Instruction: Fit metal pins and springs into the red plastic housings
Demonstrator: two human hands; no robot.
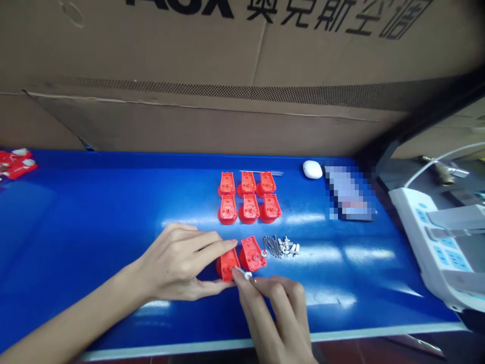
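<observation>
My left hand (185,263) grips a red plastic housing (228,265) between thumb and fingers, its open side facing up. At that housing's lower right edge, my right hand (271,308) pinches a small white part (247,275) with a thin metal end. Just to the right lies a second red housing (251,254), with a small white and metal piece at its side. Beside it are a pile of dark metal pins (273,246) and a group of small white parts (289,246). Farther back, several red housings (249,208) stand in two rows.
A white rounded case (312,170) and a phone (350,194) lie at the back right of the blue table (113,212). A white power strip (443,247) is at the right edge. Red and white pieces (17,163) lie far left. Cardboard (212,126) stands behind.
</observation>
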